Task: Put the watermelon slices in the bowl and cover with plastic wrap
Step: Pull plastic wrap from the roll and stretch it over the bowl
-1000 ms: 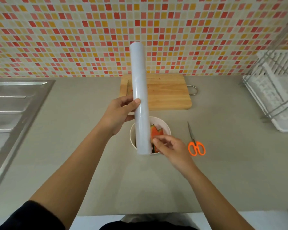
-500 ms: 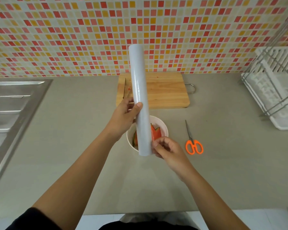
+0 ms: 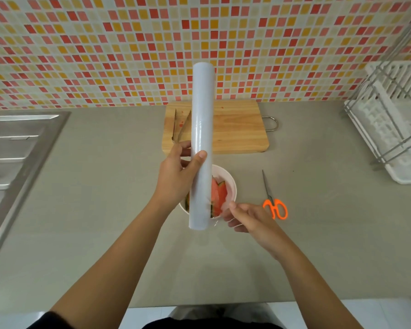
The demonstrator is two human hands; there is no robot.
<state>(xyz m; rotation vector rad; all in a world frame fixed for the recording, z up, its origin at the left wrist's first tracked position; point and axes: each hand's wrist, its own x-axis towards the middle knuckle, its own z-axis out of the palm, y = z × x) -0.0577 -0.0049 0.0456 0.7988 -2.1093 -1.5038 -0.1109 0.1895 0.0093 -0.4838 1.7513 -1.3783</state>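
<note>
— Why hold the plastic wrap roll (image 3: pixel 201 143) over the bowl (image 3: pixel 231 184)?
— The left hand (image 3: pixel 176 179) grips its middle to steady it while the right hand (image 3: pixel 244 217) pinches the film edge (image 3: pixel 224 204), probably to draw a sheet across. The watermelon slices (image 3: pixel 220 193) are already in the bowl, mid-counter (image 3: pixel 105 210), in front of the cutting board (image 3: pixel 237 129).
</note>
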